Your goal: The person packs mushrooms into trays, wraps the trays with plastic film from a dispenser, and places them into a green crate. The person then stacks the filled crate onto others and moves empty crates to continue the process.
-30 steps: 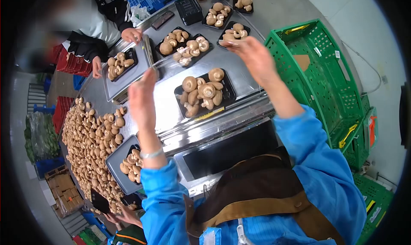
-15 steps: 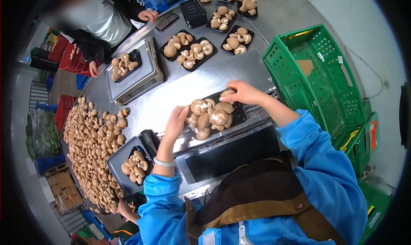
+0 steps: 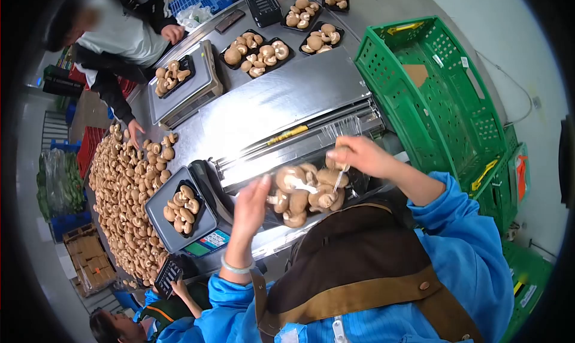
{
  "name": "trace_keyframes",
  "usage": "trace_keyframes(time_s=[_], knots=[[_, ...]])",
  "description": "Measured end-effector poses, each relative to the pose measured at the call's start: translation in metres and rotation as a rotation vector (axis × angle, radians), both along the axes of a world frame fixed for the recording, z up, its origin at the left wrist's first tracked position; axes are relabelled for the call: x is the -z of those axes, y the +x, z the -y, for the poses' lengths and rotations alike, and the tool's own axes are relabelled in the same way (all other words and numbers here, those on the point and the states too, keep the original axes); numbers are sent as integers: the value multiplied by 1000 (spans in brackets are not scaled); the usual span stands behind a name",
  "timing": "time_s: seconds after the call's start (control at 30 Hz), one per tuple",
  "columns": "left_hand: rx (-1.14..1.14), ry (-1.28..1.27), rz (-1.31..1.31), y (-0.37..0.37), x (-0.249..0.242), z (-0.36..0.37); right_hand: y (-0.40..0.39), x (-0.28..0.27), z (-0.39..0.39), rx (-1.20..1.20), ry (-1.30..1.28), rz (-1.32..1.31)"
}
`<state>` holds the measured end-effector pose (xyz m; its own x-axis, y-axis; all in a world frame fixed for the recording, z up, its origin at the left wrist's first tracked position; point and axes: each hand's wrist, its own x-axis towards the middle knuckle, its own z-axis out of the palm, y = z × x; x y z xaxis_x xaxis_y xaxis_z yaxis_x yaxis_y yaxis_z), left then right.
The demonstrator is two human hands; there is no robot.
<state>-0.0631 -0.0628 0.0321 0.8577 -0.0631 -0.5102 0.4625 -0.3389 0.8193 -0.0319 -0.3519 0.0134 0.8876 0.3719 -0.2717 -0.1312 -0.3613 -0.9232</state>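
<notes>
A black tray of brown mushrooms [image 3: 305, 190] covered in clear film is lifted close to my chest, off the steel wrapping plate [image 3: 269, 106]. My left hand [image 3: 251, 204] grips its left side. At the tray's upper right corner my right hand [image 3: 358, 156] pinches the film. The film roll [image 3: 299, 142] runs along the front edge of the wrapping plate, just beyond the tray.
Two scales each carry a tray of mushrooms, one [image 3: 182, 208] to my left and one [image 3: 179, 82] farther back. A large heap of loose mushrooms [image 3: 123, 193] covers the table's left side. Several filled trays [image 3: 257, 55] stand behind the plate. A green crate [image 3: 431, 91] stands right. Other people work at left and below.
I stretched film high over the tray, brought both hands down onto it, then pulled the wrapped tray off the plate toward my body. The person at the back left has reached toward the mushroom heap.
</notes>
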Motion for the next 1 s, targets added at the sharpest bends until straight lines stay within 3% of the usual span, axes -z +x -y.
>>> trace_keyframes(time_s=[0.1,0.13,0.17,0.23,0.27,0.37,0.4,0.47,0.53,0.57,0.63,0.67,0.7,0.73,0.83,0.9,0.93,0.97,1.0], knots=[[13,42,55,-20,106,-3,-25,20,-6,41,-295,-302],[92,192,165,-21,120,0,-35,68,-1,53,-323,14],[89,209,98,-24,142,1,-41,87,0,74,-345,12],[100,356,238,-29,141,11,-52,106,7,176,-321,-111],[68,466,455,-36,141,14,-60,106,9,288,-287,-114],[-174,92,374,-53,145,8,-83,108,15,437,-216,-35],[-63,171,503,-59,147,5,-88,115,12,495,-128,8],[-198,10,482,-61,155,2,-97,123,4,605,44,96],[-261,-54,505,-59,146,-4,-115,107,16,799,374,-93],[-323,-245,424,-56,119,0,-124,89,23,893,545,-186],[-188,-141,374,-53,112,-8,-156,59,46,977,518,-110],[-60,72,530,-50,117,-3,-170,66,54,1030,360,-31],[70,282,687,-44,127,4,-182,80,62,1077,198,51],[144,448,670,-41,142,12,-193,107,65,1112,10,114],[510,729,862,-25,166,49,-202,192,47,1262,-255,275],[647,678,956,-14,161,82,-201,226,20,1227,-352,209],[717,527,1083,-9,157,96,-197,233,2,1243,-313,173],[814,392,923,-10,150,105,-193,232,-13,1253,-203,174],[567,-102,478,-13,154,111,-191,223,-21,1241,15,190]])
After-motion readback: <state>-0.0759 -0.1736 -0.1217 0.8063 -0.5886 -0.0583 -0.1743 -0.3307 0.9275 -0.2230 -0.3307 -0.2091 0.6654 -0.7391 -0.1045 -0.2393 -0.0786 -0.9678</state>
